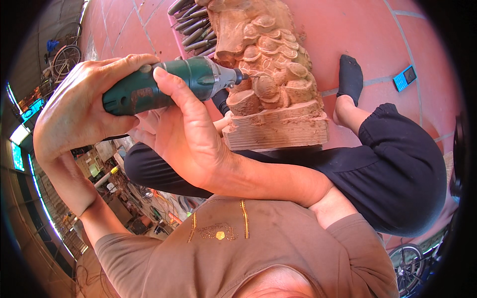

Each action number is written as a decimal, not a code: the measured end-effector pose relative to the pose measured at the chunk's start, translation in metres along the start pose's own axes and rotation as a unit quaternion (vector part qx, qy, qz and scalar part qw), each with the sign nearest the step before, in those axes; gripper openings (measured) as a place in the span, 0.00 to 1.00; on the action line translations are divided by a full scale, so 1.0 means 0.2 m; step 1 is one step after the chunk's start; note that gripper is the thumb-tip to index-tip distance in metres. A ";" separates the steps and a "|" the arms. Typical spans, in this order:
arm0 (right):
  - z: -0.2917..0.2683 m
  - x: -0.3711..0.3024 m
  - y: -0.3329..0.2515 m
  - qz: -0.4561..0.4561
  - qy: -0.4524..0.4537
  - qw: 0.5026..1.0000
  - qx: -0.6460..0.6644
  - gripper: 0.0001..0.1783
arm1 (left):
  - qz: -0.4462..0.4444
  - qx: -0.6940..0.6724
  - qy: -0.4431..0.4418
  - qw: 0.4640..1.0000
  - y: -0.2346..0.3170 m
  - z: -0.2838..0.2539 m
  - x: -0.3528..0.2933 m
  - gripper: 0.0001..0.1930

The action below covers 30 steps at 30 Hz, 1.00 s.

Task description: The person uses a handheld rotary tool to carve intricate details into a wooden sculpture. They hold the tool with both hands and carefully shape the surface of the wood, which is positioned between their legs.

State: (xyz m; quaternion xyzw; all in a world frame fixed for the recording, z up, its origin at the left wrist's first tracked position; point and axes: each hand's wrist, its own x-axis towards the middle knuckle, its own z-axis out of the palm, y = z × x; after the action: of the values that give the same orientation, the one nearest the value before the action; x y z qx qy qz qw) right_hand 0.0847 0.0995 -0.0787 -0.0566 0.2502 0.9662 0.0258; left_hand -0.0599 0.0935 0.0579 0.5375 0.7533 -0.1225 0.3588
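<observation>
Left hand wrapped tight around rear of green rotary tool. Right hand closed along tool's body, thumb pressed on top. Tool's bit touching pale wood carving, standing on red tiled floor between black-trousered legs. Behind carving, tray packed with chisels. Far right, blue phone on tiles.

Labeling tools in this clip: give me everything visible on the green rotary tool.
The green rotary tool is a handheld cylinder with a dark green, worn plastic body, a black-and-silver nose and a thin bit at its tip. It lies roughly level, bit pointing at the carved wooden sculpture and apparently meeting its rounded relief. The left hand wraps the rear of the body; the right hand supports it from below, one finger over the top.
</observation>
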 end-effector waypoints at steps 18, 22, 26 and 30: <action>-0.01 -0.05 0.05 0.051 -0.006 0.999 0.000 0.27 | -0.063 0.002 0.033 0.997 0.04 0.08 -0.14 0.46; -0.02 -0.05 0.07 0.059 -0.005 0.998 0.004 0.26 | -0.052 -0.001 0.043 0.998 0.04 0.10 -0.17 0.46; -0.04 -0.06 0.08 0.062 -0.007 0.998 0.003 0.26 | -0.055 -0.015 0.051 0.997 0.04 0.13 -0.18 0.46; -0.04 -0.06 0.09 0.064 -0.001 0.998 0.002 0.26 | -0.033 -0.028 0.068 0.997 0.04 0.15 -0.19 0.38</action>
State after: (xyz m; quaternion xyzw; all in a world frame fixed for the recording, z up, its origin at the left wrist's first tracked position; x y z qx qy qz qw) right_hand 0.0963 0.0795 -0.0757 -0.0393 0.2553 0.9654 -0.0354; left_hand -0.0333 0.0520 0.0645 0.5094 0.7961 -0.0766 0.3176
